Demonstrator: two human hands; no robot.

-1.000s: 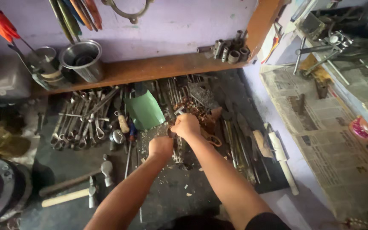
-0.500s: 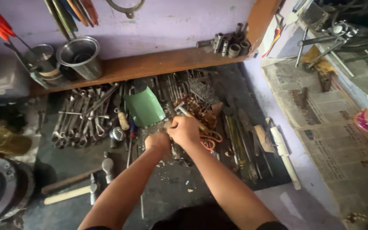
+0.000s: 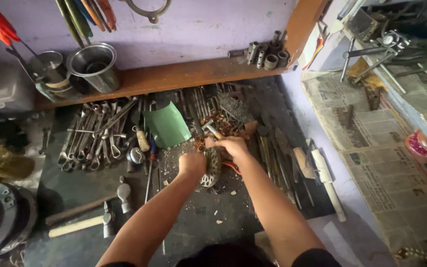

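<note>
In the middle of the frame, the left hand (image 3: 192, 163) grips a round metal disc with holes (image 3: 210, 168); the right hand (image 3: 232, 146) clenches a small wooden-handled hammer (image 3: 211, 129). A crooked hit could hurt fingers.

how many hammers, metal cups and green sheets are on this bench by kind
hammers: 2, a wooden-handled hammer and a dark-handled hammer
metal cups: 2, a large steel cup and a smaller tin
green sheet: 1
total: 5
Both lie apart from the left hand and right hand, which hold a perforated round metal part.
</note>
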